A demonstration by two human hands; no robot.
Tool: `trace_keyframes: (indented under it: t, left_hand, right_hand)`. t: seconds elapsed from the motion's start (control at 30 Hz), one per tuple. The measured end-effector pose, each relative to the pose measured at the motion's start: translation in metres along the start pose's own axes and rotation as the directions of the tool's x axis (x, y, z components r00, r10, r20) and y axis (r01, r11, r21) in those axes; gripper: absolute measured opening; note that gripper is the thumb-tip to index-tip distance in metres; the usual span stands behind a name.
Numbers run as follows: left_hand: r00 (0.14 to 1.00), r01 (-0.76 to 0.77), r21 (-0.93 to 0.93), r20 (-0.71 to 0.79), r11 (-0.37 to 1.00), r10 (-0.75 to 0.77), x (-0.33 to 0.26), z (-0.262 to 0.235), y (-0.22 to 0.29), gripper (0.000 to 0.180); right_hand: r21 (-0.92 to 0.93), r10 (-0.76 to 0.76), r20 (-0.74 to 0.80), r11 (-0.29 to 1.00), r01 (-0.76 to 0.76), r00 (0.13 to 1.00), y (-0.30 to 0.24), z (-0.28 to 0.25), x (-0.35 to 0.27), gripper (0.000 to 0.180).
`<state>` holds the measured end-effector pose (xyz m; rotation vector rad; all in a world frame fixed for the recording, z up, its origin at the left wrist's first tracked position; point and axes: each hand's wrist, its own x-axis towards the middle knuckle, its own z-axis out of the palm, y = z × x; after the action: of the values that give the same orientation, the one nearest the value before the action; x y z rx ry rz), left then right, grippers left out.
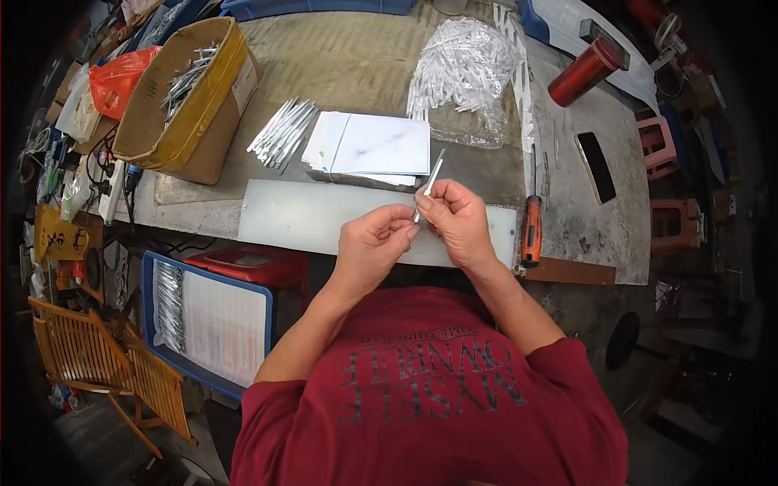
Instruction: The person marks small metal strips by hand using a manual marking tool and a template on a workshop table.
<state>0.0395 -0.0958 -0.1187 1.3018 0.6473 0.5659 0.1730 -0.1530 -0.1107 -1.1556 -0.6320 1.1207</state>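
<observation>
Both hands work one thin metal strip above the tabletop's near edge.

Cardboard box of strips stands far left, bagged stock at the back, white sheets centre, loose strips beside them, all within reach. Right hand pinches the strip low, holding it upright for handling; left hand pinches its lower end, fingertips meeting the right's.

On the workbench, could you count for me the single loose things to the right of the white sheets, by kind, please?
Red cylindrical flask: 1
Dark phone: 1
Orange-handled screwdriver: 1
Total: 3
Both hands, left hand and right hand, hold a thin silver strip above the bench.
</observation>
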Motion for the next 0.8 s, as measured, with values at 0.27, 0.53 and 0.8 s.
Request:
trace_keyframes:
  t: [0.27,0.53,0.8]
  left_hand:
    - [0.971,-0.197,0.350,-0.062,0.916,0.232,0.011,-0.008,0.014,0.015]
    - [0.824,-0.298,0.820,-0.038,0.488,0.566,0.036,-0.050,0.035,0.012]
    - [0.833,-0.187,0.923,-0.033,0.337,0.552,0.059,-0.054,0.021,0.008]
  right_hand:
    - [-0.625,-0.227,-0.018,0.762,0.166,0.974,-0.023,-0.019,-0.004,0.020]
    - [-0.971,-0.340,-0.152,-0.126,-0.205,0.928,-0.061,-0.115,-0.035,0.042]
    - [-0.807,-0.188,-0.319,0.568,-0.162,0.929,-0.043,-0.136,-0.040,0.050]
